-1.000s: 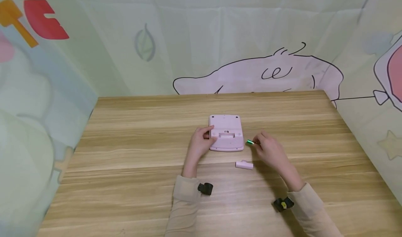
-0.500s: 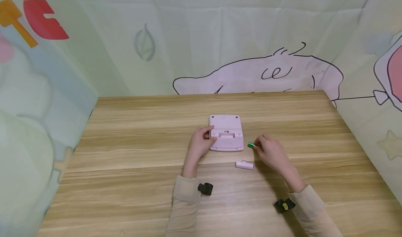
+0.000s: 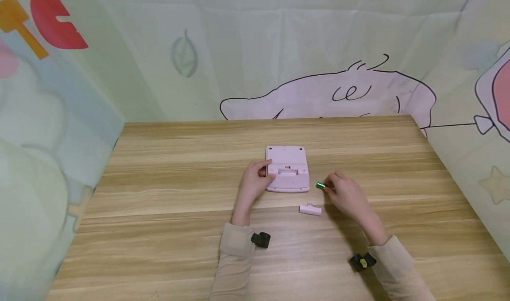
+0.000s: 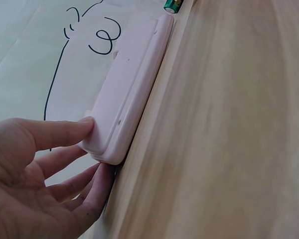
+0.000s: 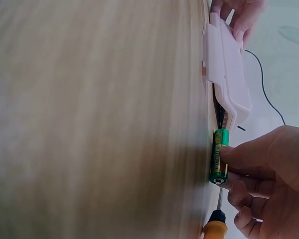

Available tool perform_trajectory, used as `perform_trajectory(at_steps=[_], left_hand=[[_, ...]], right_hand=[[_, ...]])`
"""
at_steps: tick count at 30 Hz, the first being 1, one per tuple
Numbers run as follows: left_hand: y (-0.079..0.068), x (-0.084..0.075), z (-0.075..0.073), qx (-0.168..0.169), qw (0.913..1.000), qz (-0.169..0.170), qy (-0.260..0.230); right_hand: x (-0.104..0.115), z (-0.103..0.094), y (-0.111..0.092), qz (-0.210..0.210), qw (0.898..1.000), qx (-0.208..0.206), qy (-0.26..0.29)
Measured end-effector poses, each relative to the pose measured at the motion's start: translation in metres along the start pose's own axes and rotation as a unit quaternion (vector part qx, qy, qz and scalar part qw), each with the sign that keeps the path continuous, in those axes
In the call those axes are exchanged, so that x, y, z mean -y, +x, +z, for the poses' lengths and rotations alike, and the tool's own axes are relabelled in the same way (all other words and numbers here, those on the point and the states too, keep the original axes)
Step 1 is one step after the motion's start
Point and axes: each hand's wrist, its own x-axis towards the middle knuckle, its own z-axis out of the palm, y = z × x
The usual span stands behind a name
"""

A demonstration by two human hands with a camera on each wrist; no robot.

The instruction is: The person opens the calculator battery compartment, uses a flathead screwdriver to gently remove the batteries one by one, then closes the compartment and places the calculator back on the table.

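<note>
Green battery [image 3: 320, 185] farther from pink device's [image 3: 286, 154] open compartment [image 3: 287, 172]

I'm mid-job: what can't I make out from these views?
- Head: inside of the slot, too small for detail.
- Head: lower face of the device, hidden by its own body.
- Left wrist: most of the battery, cut off by the top edge.
- Right wrist: end of the orange handle, cut off by the bottom edge.

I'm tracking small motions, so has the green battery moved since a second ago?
Yes: in the head view, the green battery has shifted slightly right and toward the person, widening its gap from the pink device, which stayed put.
</note>
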Motion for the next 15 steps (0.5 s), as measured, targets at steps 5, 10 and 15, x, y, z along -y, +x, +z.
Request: perform_trajectory(at_steps=[5, 10, 15], left_hand=[[-0.0001, 0.0004, 0.0001, 0.000, 1.0000, 0.000, -0.001], [-0.0004, -0.0004, -0.0005, 0.000, 1.0000, -0.001, -0.004], [-0.0004, -0.0007, -0.0007, 0.000, 1.0000, 0.001, -0.002]], right_hand=[[0.0004, -0.0002, 0.0000, 0.003, 1.000, 0.002, 0.002], [0.0010, -0.0005, -0.0001, 0.006, 1.000, 0.004, 0.005], [0.0012, -0.0016, -0.0001, 0.005, 1.000, 0.007, 0.009]])
